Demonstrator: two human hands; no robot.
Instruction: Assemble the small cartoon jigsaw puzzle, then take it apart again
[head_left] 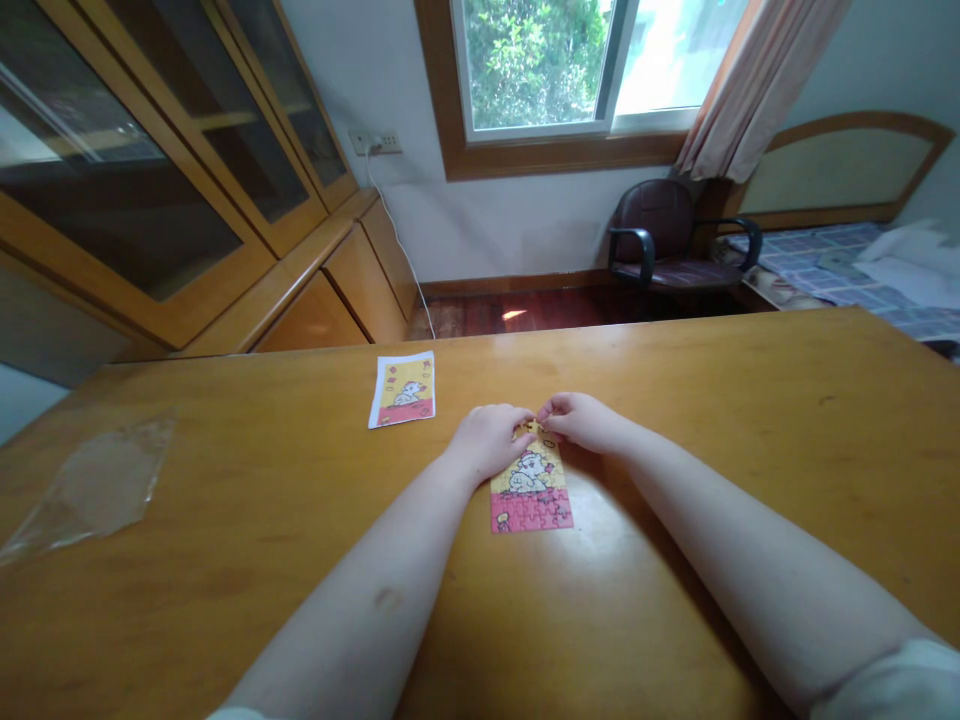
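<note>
A small jigsaw puzzle (pixel 531 510) lies flat on the wooden table, with a white cartoon animal on a yellow and pink ground. My left hand (pixel 487 440) curls over its upper left edge, thumb and fingertips gripping there. At the upper right corner, my right hand (pixel 581 422) is closed in a pinch on a yellow puzzle piece, mostly hidden by the fingers. Between both sets of fingertips, the puzzle's top row shows an uneven gap. A picture card (pixel 407 385) with the same design lies to the left, beyond my left hand.
A clear plastic bag (pixel 109 480) lies on the left of the wooden table (pixel 750 440). Past the far edge stand a glass-door cabinet (pixel 285 250) at left, a dark armchair (pixel 664 235) and a bed (pixel 832 265) at right. A window is in the far wall.
</note>
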